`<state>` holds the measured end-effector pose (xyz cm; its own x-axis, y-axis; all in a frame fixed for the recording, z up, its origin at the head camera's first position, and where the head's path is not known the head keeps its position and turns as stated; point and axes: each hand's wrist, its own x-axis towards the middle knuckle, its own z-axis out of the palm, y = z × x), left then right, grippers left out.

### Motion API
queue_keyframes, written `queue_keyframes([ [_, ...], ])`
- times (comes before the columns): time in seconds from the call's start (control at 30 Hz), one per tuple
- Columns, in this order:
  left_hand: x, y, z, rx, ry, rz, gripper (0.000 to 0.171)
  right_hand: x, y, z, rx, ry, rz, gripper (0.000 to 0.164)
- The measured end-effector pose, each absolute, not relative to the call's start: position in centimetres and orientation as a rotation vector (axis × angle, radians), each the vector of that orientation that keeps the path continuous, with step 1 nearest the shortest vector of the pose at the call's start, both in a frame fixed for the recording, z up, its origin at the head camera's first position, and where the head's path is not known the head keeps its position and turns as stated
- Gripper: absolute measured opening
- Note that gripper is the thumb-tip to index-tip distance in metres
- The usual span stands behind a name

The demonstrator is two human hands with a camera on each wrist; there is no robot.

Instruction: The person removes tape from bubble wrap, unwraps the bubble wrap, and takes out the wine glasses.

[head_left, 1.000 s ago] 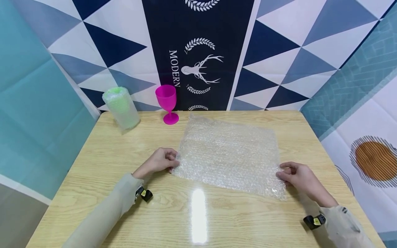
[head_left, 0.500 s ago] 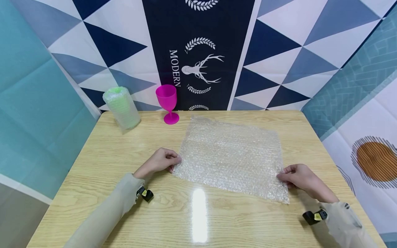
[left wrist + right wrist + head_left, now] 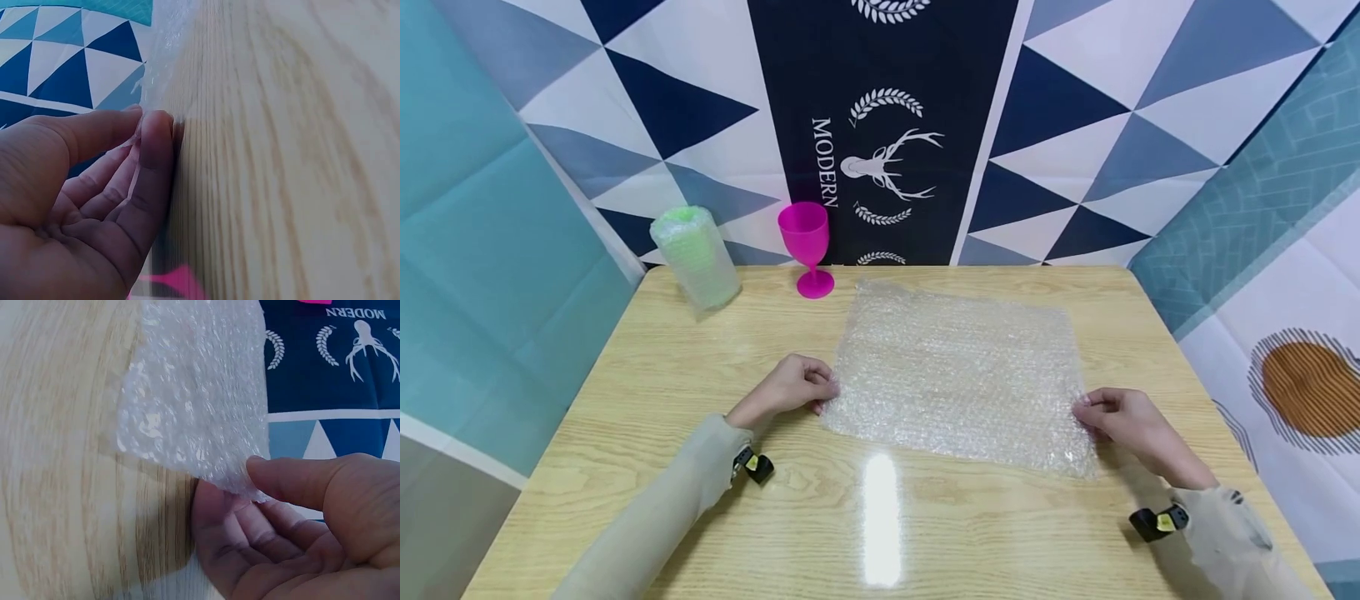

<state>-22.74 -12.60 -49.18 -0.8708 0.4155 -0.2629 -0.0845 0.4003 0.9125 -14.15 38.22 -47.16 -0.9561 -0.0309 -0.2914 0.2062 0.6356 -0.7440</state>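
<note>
A clear sheet of bubble wrap [image 3: 958, 375] lies spread on the wooden table [image 3: 775, 517]. At its left edge my left hand [image 3: 792, 385] pinches it between thumb and fingers; the left wrist view shows the thumb and fingertip meeting on the film [image 3: 165, 56]. My right hand [image 3: 1131, 425] pinches the right edge near the front corner. From the right wrist, the thumb is on top of the bubble wrap [image 3: 194, 394] and the fingers are beneath, with that edge lifted a little off the table.
At the back of the table stands a magenta goblet [image 3: 806, 237]. Left of it is a pale green, cylinder-shaped thing wrapped in clear bubble wrap [image 3: 698, 260]. A patterned cloth [image 3: 865, 125] hangs behind the table, with teal panels [image 3: 490, 250] at the left.
The right hand has shifted slightly, and the sheet's front right corner dipped toward the table's front edge, then came back up. The left hand has hardly moved, still pinching its edge.
</note>
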Motion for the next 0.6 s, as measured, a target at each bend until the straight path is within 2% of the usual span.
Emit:
queue_keyframes([
  [0.2,-22.9,-12.0,-49.3,0.414,2.252,1.49,0.032,-14.0,38.2,-47.4,0.087,2.722,-1.186,0.04],
  [0.6,-23.3,-10.4,-48.3,0.474,2.364,1.429,0.031,-14.3,39.4,-46.7,0.041,2.906,-1.09,0.037],
])
